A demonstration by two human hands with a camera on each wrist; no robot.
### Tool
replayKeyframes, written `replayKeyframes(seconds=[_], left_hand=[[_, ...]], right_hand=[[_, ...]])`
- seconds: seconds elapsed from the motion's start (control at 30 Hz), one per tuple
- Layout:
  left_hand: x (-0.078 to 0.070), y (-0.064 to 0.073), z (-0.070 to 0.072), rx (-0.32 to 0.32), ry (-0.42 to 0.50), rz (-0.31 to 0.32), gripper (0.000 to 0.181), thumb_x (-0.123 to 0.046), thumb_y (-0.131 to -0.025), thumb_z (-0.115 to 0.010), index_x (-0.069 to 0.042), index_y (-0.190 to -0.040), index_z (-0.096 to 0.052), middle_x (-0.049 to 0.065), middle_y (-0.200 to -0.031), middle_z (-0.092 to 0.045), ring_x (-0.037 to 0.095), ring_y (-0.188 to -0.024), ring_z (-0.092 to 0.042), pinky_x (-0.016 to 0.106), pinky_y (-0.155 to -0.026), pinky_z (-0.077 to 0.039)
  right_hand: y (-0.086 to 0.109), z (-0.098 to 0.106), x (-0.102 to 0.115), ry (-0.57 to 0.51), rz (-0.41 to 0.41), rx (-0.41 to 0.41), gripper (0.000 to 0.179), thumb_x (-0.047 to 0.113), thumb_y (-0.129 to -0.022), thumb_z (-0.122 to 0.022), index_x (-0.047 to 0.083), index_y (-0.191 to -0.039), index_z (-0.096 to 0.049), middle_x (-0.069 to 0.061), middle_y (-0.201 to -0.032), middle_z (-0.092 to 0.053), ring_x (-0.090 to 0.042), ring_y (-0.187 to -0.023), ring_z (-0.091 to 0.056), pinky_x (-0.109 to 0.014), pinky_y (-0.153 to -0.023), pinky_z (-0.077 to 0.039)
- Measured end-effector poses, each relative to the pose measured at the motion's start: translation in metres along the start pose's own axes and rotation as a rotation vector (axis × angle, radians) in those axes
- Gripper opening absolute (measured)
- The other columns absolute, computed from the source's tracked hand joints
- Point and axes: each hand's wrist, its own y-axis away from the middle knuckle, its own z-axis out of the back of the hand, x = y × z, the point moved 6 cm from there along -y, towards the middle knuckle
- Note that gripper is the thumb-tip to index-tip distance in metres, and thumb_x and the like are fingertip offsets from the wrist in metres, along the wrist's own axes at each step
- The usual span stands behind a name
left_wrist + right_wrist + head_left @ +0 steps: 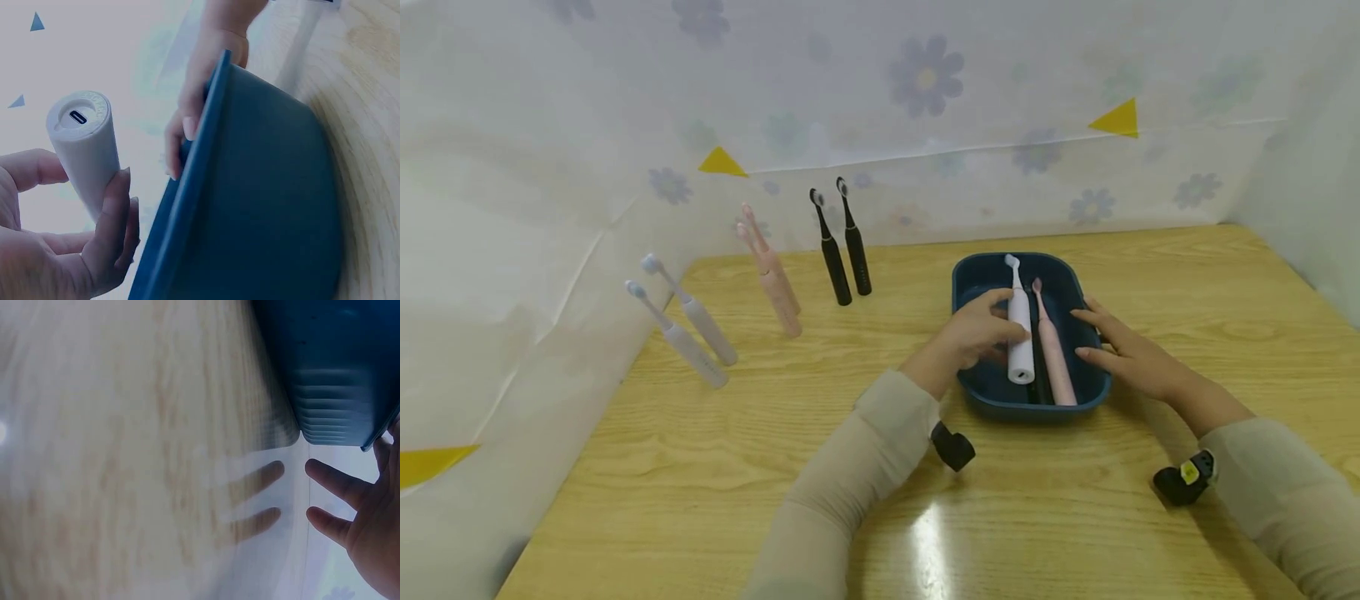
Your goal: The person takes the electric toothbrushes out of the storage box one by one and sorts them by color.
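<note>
My left hand [977,329] pinches a white electric toothbrush [1021,358] by its handle, over the dark blue plastic basin [992,408]. In the left wrist view the base of the white toothbrush [78,119] shows a charging port, with thumb and fingers on either side. A pink electric toothbrush [1056,358] lies in the basin, and beside it a black one [1041,375], partly hidden by the white handle. My right hand [1131,354] rests at the basin's right rim, some fingertips over the edge; in the right wrist view two straight fingers [337,481] spread outside the wall.
Several electric toothbrushes stand upright on the wooden table [700,467] to the left: two pale grey [696,354], two pink [782,300] and two black [835,271]. A flower-patterned sheet [865,100] with yellow triangles hangs behind the table.
</note>
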Motion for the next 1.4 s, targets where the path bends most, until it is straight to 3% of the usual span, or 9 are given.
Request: replayKeyframes(seconds=[0.33,0.53,0.7,1.07,1.4], left_hand=[[-0.006,0.009,0.003,0.043,0.029,-0.092,0.068,0.002,-0.077,-0.061,-0.025,-0.132,-0.032,0.003,-0.126,-0.038,0.022,-0.087,-0.052,0.035,-0.063,-0.048],[-0.013,0.021,0.005,0.086,0.054,-0.184,0.071,0.005,-0.077,-0.059,-0.029,-0.133,-0.030,0.001,-0.129,-0.034,0.023,-0.089,-0.052,0.037,-0.063,-0.048],[-0.016,0.031,0.010,0.082,0.081,-0.239,0.072,0.008,-0.077,-0.057,-0.029,-0.133,-0.030,0.001,-0.129,-0.035,0.021,-0.091,-0.051,0.036,-0.064,-0.047],[-0.013,0.044,0.033,0.033,0.170,-0.306,0.077,0.014,-0.076,-0.054,-0.029,-0.134,-0.028,0.003,-0.123,-0.038,0.022,-0.089,-0.050,0.031,-0.063,-0.046],[-0.012,0.059,0.060,0.036,0.142,-0.391,0.083,0.019,-0.075,-0.051,-0.026,-0.138,-0.019,0.013,-0.122,-0.034,0.024,-0.088,-0.051,0.034,-0.066,-0.047]], right_hand=[[0.000,0.000,-0.002,-0.016,-0.018,-0.016,0.060,0.022,-0.090,-0.046,0.006,-0.138,-0.013,-0.015,-0.142,0.006,-0.046,-0.120,-0.016,-0.061,-0.086,-0.023],[-0.001,0.001,-0.001,-0.013,-0.016,-0.016,0.060,0.022,-0.090,-0.046,0.006,-0.138,-0.014,-0.014,-0.142,0.006,-0.047,-0.119,-0.017,-0.061,-0.086,-0.023],[-0.001,0.001,0.000,-0.008,0.006,-0.005,0.060,0.024,-0.091,-0.044,0.004,-0.138,-0.012,-0.015,-0.142,0.008,-0.050,-0.116,-0.020,-0.062,-0.084,-0.023],[-0.001,-0.001,0.000,-0.016,0.020,-0.004,0.061,0.024,-0.091,-0.044,0.002,-0.138,-0.012,-0.016,-0.142,0.008,-0.051,-0.116,-0.018,-0.062,-0.085,-0.023],[0.000,-0.002,0.001,0.005,0.005,-0.006,0.061,0.025,-0.091,-0.044,0.002,-0.137,-0.012,-0.017,-0.142,0.008,-0.050,-0.116,-0.020,-0.062,-0.085,-0.023]])
